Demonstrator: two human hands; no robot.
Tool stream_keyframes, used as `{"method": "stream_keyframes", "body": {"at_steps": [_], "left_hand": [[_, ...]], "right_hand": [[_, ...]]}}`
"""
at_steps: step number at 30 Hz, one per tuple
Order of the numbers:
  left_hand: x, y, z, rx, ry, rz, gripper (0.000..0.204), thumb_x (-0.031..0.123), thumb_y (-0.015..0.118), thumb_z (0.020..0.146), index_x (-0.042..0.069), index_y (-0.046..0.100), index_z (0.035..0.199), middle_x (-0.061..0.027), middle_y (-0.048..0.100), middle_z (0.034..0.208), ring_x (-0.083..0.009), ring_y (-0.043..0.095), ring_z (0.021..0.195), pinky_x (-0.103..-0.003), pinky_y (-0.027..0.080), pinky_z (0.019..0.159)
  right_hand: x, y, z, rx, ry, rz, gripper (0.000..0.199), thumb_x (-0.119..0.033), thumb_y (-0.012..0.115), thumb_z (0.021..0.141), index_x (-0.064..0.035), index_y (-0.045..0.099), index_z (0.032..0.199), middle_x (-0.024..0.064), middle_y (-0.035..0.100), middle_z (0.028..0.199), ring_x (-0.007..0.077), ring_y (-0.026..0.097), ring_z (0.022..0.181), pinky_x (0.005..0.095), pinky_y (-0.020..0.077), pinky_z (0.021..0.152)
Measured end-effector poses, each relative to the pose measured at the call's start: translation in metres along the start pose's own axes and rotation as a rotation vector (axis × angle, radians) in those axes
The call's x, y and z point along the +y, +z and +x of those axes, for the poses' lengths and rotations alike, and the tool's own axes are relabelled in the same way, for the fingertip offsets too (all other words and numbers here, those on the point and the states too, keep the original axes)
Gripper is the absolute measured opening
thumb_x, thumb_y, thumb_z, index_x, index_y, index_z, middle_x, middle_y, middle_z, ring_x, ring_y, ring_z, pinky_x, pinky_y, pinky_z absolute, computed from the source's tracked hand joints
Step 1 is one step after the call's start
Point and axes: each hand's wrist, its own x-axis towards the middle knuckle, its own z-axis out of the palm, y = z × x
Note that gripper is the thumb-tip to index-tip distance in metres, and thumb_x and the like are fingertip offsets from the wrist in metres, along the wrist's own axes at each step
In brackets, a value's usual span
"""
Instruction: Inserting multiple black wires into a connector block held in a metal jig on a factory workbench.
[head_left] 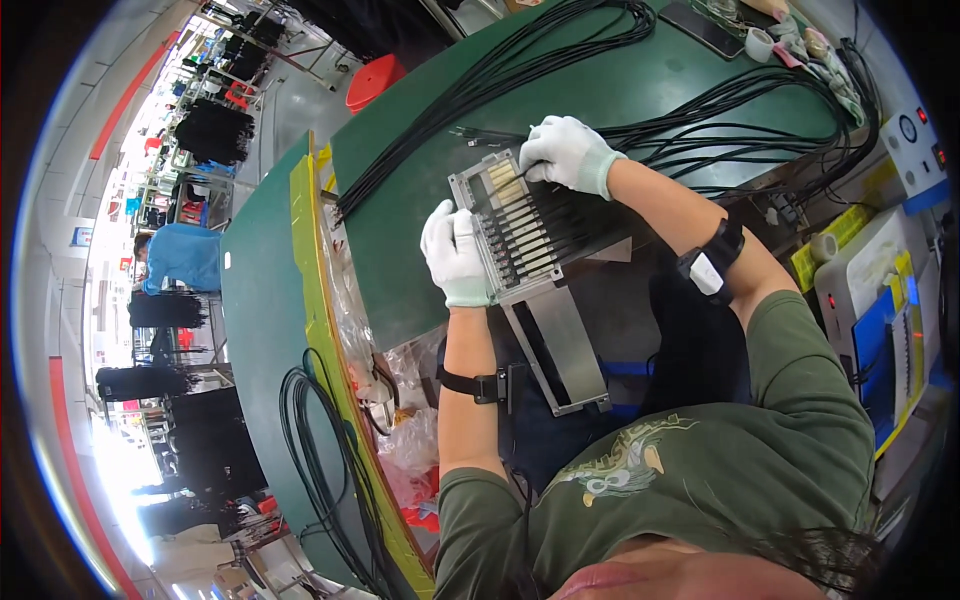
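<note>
A slotted metal fixture [487, 243] lies tilted in front of me at the table's near edge, with a row of cream-coloured strips across it. Several black cable ends sit side by side between the strips. Against the fixture's left side is my left hand [453, 255], in a white glove, closed on its edge. My right hand [568, 154], also gloved, pinches a thin black cable [524, 173] at the fixture's far right corner. The fingertips partly hide the cable's end. Below the fixture, a longer metal frame [575, 340] extends toward my lap.
Long bundles of black cable [490, 70] cross the green table [400, 290]. A phone [700, 30] and a tape roll [759, 45] lie at the far right. Another cable coil [330, 470] rests on the left table. A red stool [374, 82] stands beyond; machine boxes [870, 285] are at right.
</note>
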Motion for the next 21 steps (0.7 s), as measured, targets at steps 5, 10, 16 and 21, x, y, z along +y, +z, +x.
{"method": "stream_keyframes", "body": {"at_steps": [5,10,16,21], "left_hand": [[0.004,-0.003,0.004,-0.087,0.151,-0.072,0.015,0.014,0.066,0.090,0.001,0.067,0.085,-0.0170,0.064,0.121,-0.0296,0.054,0.116,-0.040,0.040,0.102],[0.017,-0.003,0.001,-0.156,0.278,-0.017,0.014,0.013,0.067,0.089,0.000,0.067,0.084,-0.0164,0.064,0.121,-0.0291,0.055,0.115,-0.039,0.041,0.101],[0.014,-0.001,-0.001,-0.162,0.217,-0.126,0.013,0.012,0.068,0.088,0.000,0.068,0.082,-0.0169,0.062,0.124,-0.0281,0.055,0.115,-0.038,0.041,0.100],[0.011,-0.004,-0.001,-0.217,-0.009,-0.347,0.011,0.011,0.068,0.086,0.001,0.068,0.081,-0.0168,0.062,0.124,-0.0272,0.054,0.115,-0.037,0.043,0.098]], "right_hand": [[-0.015,-0.003,-0.005,0.082,-0.100,-0.004,0.019,-0.036,0.073,0.077,-0.0192,0.072,0.087,0.0023,0.066,0.090,0.0259,0.060,0.099,0.0402,0.0461,0.086],[-0.051,0.010,-0.008,0.210,-0.269,0.101,0.019,-0.035,0.074,0.076,-0.0187,0.071,0.085,0.0016,0.066,0.087,0.0243,0.061,0.099,0.0398,0.0459,0.084],[-0.045,0.011,-0.007,0.155,-0.263,0.071,0.018,-0.027,0.076,0.072,-0.0181,0.067,0.084,0.0002,0.066,0.087,0.0234,0.061,0.094,0.0390,0.0452,0.084],[-0.056,0.013,-0.005,0.183,-0.307,0.085,0.019,-0.024,0.076,0.070,-0.0172,0.066,0.085,-0.0005,0.066,0.085,0.0221,0.062,0.093,0.0375,0.0447,0.083]]}}
